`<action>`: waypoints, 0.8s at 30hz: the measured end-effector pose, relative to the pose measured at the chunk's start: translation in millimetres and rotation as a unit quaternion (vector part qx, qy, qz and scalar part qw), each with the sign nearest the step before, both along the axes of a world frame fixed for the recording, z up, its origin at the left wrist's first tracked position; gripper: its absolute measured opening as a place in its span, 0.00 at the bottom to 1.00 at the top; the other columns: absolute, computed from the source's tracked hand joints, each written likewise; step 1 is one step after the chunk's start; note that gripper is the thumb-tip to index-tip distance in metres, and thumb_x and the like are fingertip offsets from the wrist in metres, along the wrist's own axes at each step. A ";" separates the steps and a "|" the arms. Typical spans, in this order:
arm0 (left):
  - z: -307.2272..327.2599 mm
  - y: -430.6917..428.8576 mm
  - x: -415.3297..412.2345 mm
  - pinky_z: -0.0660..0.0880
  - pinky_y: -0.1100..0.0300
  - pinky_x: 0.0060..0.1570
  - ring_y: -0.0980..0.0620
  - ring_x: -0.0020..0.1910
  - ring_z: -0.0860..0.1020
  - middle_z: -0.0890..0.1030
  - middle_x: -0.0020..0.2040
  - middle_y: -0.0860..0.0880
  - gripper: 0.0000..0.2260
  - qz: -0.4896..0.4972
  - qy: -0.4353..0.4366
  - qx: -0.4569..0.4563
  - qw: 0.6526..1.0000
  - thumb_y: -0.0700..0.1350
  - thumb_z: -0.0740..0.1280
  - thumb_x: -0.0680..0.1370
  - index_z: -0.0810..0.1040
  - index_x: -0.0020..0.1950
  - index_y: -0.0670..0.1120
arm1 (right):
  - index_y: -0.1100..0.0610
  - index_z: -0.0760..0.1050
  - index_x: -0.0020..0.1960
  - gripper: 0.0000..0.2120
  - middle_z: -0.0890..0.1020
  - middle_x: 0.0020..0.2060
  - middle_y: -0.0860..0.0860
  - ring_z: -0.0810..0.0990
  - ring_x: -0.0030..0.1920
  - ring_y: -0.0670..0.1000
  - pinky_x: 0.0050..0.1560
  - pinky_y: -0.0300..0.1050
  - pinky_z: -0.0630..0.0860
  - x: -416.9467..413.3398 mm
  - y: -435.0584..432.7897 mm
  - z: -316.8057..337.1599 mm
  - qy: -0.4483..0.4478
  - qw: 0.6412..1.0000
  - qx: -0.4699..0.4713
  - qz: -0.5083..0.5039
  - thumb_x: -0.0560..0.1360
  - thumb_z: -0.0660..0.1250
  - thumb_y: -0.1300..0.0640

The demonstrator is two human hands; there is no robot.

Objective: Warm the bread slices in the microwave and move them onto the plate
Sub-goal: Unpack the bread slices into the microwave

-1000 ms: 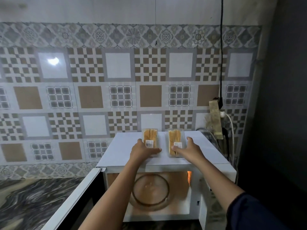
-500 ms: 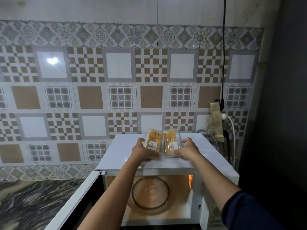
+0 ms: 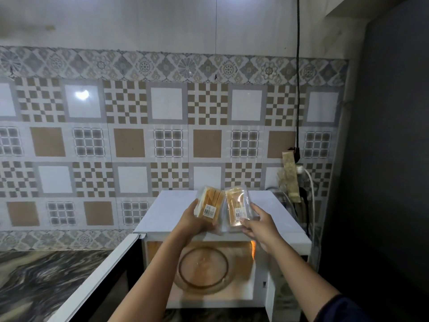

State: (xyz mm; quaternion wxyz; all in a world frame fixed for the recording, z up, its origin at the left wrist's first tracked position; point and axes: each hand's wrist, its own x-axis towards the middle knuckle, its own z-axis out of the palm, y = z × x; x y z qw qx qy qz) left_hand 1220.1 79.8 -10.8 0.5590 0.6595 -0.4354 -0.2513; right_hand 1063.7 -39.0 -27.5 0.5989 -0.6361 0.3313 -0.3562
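Clutching left bread pack [image 3: 210,204] in left hand [image 3: 192,220] grip, right hand [image 3: 261,226] grip pinching right pack [image 3: 236,208]

- Worn on the head, wide-angle, looking forward and slightly down at the microwave [image 3: 167,212] and tiled wall [image 3: 130,142].
- Close, with left hand [image 3: 192,220] and right hand [image 3: 260,226] in mid-frame.

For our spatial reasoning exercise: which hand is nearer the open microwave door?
Left. The left hand, gripping one bread pack, is up and right of the door; the right hand, with the other pack, is farther right.
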 end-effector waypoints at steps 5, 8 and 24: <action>-22.0 45.1 -47.7 0.80 0.52 0.50 0.48 0.53 0.80 0.79 0.55 0.46 0.29 0.014 0.095 -0.069 0.993 0.30 0.71 0.69 0.69 0.64 0.54 | 0.52 0.60 0.74 0.32 0.71 0.66 0.53 0.79 0.56 0.54 0.49 0.41 0.80 -47.6 42.9 -4.0 -0.030 0.998 -0.044 0.032 0.74 0.66 0.69; -42.7 72.8 -73.4 0.80 0.54 0.48 0.47 0.52 0.82 0.80 0.57 0.44 0.34 0.008 0.127 -0.096 0.987 0.28 0.71 0.68 0.67 0.68 0.52 | 0.52 0.61 0.73 0.32 0.69 0.64 0.48 0.78 0.48 0.44 0.39 0.32 0.79 -77.7 71.7 -12.5 -0.041 0.996 -0.066 0.048 0.74 0.66 0.69; -201.9 195.5 -180.9 0.76 0.52 0.58 0.50 0.59 0.78 0.75 0.65 0.45 0.45 0.098 0.195 0.012 0.976 0.30 0.75 0.64 0.58 0.75 0.49 | 0.49 0.63 0.72 0.32 0.76 0.58 0.49 0.77 0.54 0.47 0.46 0.36 0.78 -199.6 178.8 -170.8 0.049 0.998 0.032 0.036 0.73 0.70 0.62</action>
